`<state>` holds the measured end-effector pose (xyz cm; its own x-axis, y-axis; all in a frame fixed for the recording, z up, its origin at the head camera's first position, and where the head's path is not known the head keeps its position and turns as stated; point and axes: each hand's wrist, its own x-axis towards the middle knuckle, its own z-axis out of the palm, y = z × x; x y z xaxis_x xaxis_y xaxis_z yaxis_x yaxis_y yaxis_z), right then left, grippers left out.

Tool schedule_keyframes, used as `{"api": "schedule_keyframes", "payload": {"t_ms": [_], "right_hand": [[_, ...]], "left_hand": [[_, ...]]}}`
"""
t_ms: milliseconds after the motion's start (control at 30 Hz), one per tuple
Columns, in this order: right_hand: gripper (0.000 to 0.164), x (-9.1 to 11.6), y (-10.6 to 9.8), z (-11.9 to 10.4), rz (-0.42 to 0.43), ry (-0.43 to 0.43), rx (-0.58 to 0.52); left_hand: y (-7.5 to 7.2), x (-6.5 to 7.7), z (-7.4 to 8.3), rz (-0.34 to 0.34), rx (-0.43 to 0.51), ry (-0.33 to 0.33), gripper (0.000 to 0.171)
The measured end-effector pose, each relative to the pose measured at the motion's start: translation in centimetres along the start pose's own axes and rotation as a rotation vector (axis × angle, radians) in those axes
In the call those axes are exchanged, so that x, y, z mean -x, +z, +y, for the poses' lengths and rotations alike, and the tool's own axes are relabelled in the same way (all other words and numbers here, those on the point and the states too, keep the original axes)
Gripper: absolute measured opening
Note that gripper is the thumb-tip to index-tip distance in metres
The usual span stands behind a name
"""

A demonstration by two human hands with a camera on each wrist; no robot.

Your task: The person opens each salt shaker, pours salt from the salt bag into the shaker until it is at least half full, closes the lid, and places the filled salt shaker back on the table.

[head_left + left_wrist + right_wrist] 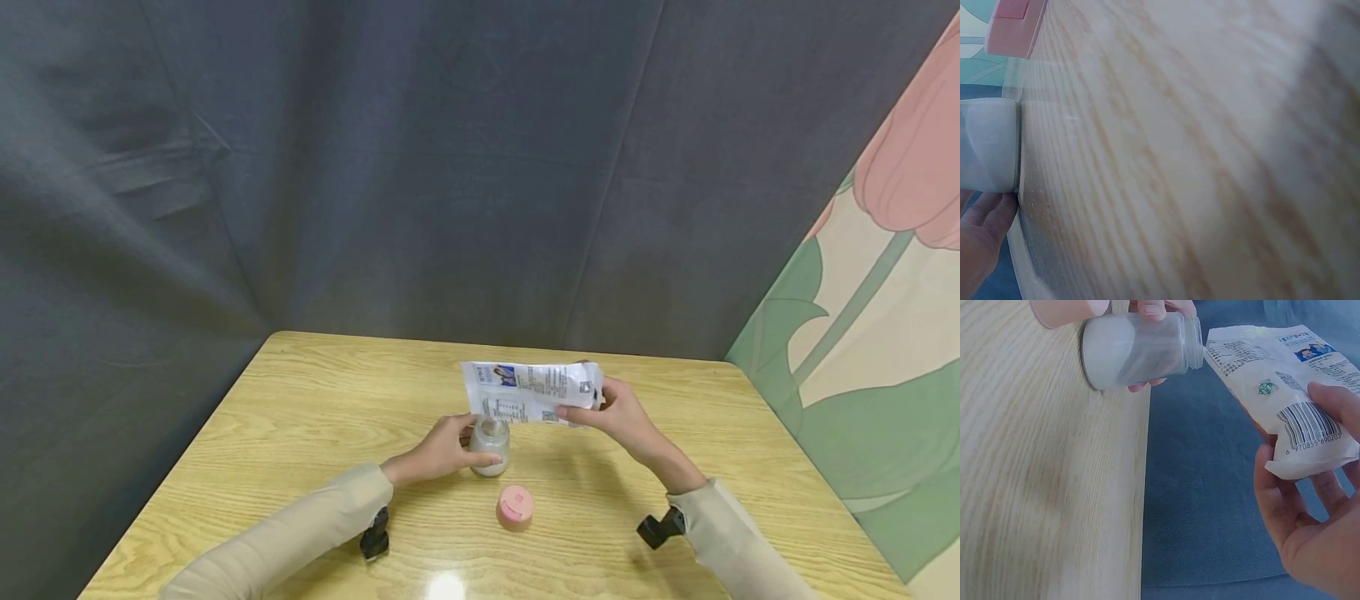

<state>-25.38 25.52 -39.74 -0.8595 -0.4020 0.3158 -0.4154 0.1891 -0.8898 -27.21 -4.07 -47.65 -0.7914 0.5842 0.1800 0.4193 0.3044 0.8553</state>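
Note:
My left hand (442, 450) holds a clear glass jar (491, 457) upright on the table, fingers and thumb around its sides. White contents fill part of the jar (1141, 350), as the right wrist view shows. In my right hand (618, 417) is a white printed plastic bag (528, 390), gripped at its right end between thumb and fingers. The bag lies tipped sideways, and its left lower corner is right at the jar's mouth. A barcode and small printed text show on the bag (1285, 394). What the bag contains is hidden.
A round pink lid (515, 507) sits on the wooden table (315, 417), just in front of the jar. Dark blue cloth (450, 167) hangs behind the table and at the left. At the right is a wall covering with a tulip pattern (885, 358).

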Motion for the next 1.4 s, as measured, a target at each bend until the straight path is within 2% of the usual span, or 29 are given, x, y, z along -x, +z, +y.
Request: {"api": "schedule_keyframes", "payload": {"t_ms": [1400], "right_hand": [[0.041,-0.31,0.23,-0.34,0.029,0.018,0.0]], "left_hand": [[-0.07,-0.04,0.1,-0.003,-0.011,0.003,0.06]]}}
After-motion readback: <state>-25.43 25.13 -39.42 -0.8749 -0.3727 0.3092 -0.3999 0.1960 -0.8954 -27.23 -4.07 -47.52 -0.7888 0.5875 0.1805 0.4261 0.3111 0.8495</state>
